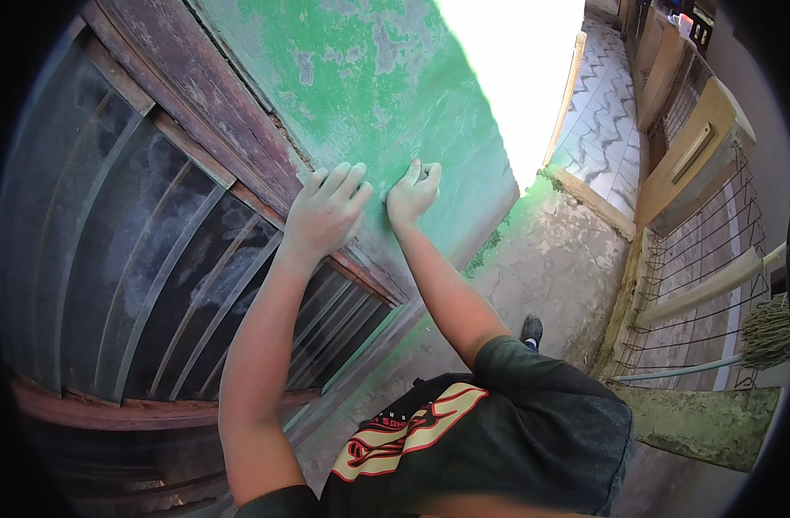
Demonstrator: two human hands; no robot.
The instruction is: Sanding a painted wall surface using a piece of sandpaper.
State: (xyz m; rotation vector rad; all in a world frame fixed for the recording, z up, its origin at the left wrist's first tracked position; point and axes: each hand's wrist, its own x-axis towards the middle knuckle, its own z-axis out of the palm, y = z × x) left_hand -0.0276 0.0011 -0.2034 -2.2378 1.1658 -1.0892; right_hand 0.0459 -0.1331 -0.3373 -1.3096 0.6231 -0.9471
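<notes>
Before me stands a green painted wall (382,84) with worn grey patches, beside a weathered reddish wooden window frame (207,97). My left hand (327,207) lies back upward where wall and frame meet, its fingers bent; its palm side is hidden. To the right of it, my right hand (415,194) is at the green wall with curled fingers and the thumb raised. Whether anything small is inside either hand cannot be seen. Both hands look pale. Dark louvred window panes (168,259) fill the area left of and below my left hand.
A rough concrete floor (537,278) runs along the wall's foot, with my shoe (532,328) on it. At right are a wire mesh (699,272), a wooden panel (689,155), a bundle of bristles (767,333) and a mossy ledge (699,421). Patterned tiles (602,116) lie beyond.
</notes>
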